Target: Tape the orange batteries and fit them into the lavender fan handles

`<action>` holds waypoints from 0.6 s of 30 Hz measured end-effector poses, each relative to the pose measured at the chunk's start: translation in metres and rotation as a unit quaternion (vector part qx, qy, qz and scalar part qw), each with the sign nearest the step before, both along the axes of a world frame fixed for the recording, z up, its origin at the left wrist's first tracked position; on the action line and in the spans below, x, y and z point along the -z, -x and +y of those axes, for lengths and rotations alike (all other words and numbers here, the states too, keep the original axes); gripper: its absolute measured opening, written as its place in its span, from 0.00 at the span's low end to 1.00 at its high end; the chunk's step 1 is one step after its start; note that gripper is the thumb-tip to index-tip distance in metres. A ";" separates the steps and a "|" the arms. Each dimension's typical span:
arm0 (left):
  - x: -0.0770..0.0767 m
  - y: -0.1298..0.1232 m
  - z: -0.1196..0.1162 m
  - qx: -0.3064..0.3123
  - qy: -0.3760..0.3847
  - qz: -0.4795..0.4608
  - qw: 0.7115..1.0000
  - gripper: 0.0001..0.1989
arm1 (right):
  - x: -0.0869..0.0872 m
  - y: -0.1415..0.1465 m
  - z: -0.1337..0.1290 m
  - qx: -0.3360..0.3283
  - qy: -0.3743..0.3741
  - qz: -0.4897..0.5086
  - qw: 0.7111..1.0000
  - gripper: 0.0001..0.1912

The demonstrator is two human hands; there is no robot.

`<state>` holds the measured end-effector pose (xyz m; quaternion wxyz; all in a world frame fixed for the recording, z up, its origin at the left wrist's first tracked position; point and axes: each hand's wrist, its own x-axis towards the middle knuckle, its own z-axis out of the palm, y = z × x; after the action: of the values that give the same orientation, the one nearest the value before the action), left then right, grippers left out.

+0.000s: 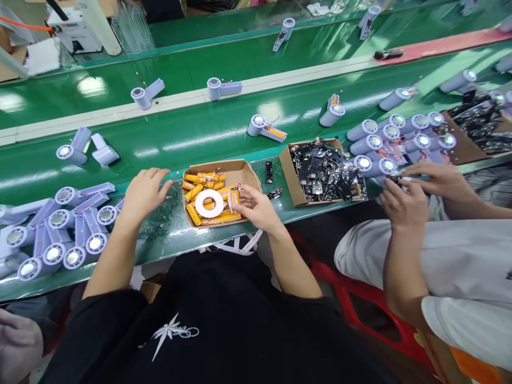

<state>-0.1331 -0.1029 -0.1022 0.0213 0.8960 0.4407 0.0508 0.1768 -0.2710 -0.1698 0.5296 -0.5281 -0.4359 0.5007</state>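
Observation:
My right hand [256,207] is closed round an orange battery cell [234,199] over the right part of a cardboard box [244,172]. Several more orange cells [194,193] lie in that box, with a white ring-shaped roll [209,204] on top of them. To the left of the box, my left hand [147,193] hovers above the green bench with its thumb and fingers apart, holding nothing. Two small black circuit boards lie between the boxes, one upright on the bench [269,172] and one near my right wrist [275,193].
Lilac fan housings [56,218] crowd the bench at left, and others [394,141] stand at right. A box of black boards [296,186] is right of centre. Beside me a person's hands [404,200] hold a small dark part. Housings lie on the green conveyor [180,133].

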 end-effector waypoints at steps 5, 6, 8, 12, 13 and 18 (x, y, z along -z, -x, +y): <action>0.029 0.015 0.015 0.015 0.112 0.111 0.987 0.23 | -0.001 -0.002 -0.003 -0.008 0.005 -0.013 1.000 0.41; 0.032 0.021 0.012 0.016 0.109 0.091 0.990 0.23 | -0.001 -0.002 -0.003 -0.007 0.008 -0.013 1.000 0.41; 0.034 0.034 0.003 -0.005 0.074 0.050 0.996 0.23 | 0.000 -0.003 -0.005 -0.002 0.015 -0.011 1.000 0.41; 0.034 0.063 -0.013 -0.122 0.002 0.063 0.990 0.24 | 0.005 -0.004 -0.008 0.013 0.031 0.005 0.999 0.41; 0.035 0.068 -0.015 -0.139 0.009 0.078 0.987 0.26 | 0.006 -0.005 -0.007 0.017 0.032 0.010 0.999 0.41; 0.046 0.077 -0.013 -0.121 0.041 0.094 0.987 0.25 | 0.009 -0.003 -0.006 0.035 0.031 0.019 0.999 0.40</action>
<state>-0.2105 -0.1160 -0.1487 0.0098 0.8352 0.5477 -0.0493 0.1798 -0.2767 -0.1792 0.5381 -0.5494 -0.3914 0.5054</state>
